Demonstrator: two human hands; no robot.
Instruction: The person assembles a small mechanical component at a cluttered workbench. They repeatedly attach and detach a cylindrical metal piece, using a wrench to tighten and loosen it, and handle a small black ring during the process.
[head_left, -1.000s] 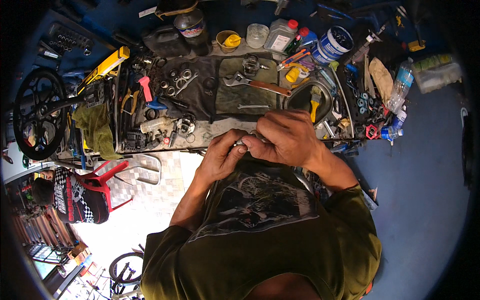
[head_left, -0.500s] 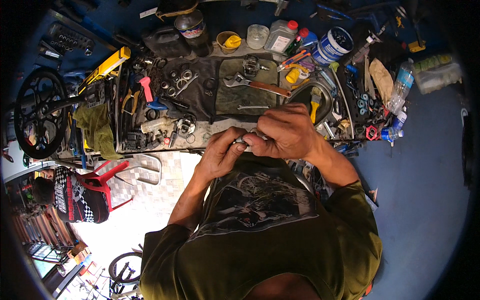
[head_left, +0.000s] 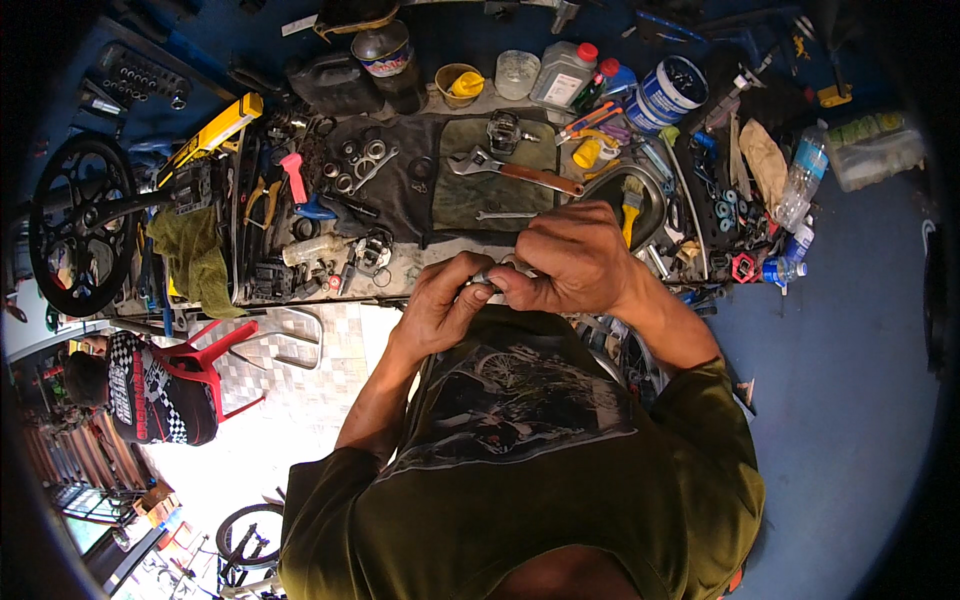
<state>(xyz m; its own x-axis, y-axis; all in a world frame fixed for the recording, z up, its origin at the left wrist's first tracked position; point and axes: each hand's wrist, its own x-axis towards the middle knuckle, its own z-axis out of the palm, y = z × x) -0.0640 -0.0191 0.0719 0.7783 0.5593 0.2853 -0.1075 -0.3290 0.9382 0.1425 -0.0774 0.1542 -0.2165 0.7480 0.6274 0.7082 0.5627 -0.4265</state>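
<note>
Both my hands meet in front of my chest, just off the workbench's near edge. Between the fingertips of my left hand (head_left: 446, 300) is a small grey metal part (head_left: 484, 280), pinched by thumb and forefinger. My right hand (head_left: 572, 262) is closed against the same part, its thumb and curled forefinger pressing from the other side. Most of the part is covered by fingers, so its kind cannot be told. Beyond the hands, an adjustable wrench (head_left: 520, 172) and a bicycle pedal (head_left: 507, 130) lie on a green mat (head_left: 455, 215), with a combination wrench (head_left: 505, 215) nearer me.
Metal rings and a spanner (head_left: 376, 172) lie on a dark cloth. To the right is a black tray (head_left: 652, 205) with a yellow-handled brush (head_left: 631, 212). Bottles and a blue-white tub (head_left: 668, 95) line the back. A crankset (head_left: 80, 225) stands left; a person (head_left: 160, 390) sits on a red chair.
My hands stay almost where they were, with the small metal part still between the fingers. Only a slight shift of the right hand's fingers shows.
</note>
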